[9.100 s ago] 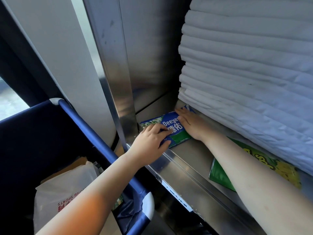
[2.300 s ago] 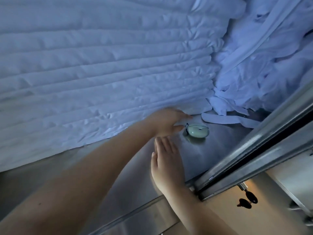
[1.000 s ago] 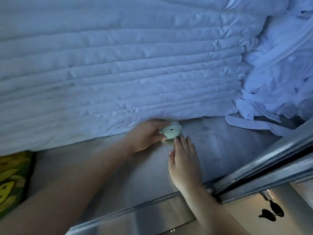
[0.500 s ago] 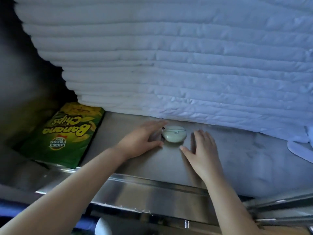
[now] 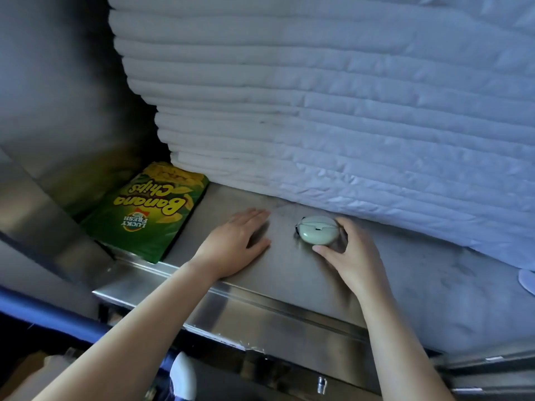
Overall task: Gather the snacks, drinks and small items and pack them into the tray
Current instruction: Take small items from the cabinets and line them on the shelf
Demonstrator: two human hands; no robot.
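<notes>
A small pale green oval case [image 5: 318,233] lies on the steel shelf [image 5: 289,276], just in front of the stacked white linen. My right hand [image 5: 354,257] curls round it from the right, thumb at its front edge and fingers at its far side. My left hand [image 5: 234,246] rests flat on the shelf to the left of the case, a short gap away, holding nothing. A green and yellow banana chips bag [image 5: 150,212] lies flat at the shelf's left end, its far end tucked under the linen. No tray is in view.
A tall stack of folded white linen [image 5: 318,111] fills the back of the shelf. A steel side wall [image 5: 52,125] closes the left end. Below the shelf's front lip runs a blue cart rim [image 5: 43,316] with a white corner piece [image 5: 183,374].
My left hand has let go of the case and slid left to lie flat. My right hand, flat beside the case before, now curls round it.
</notes>
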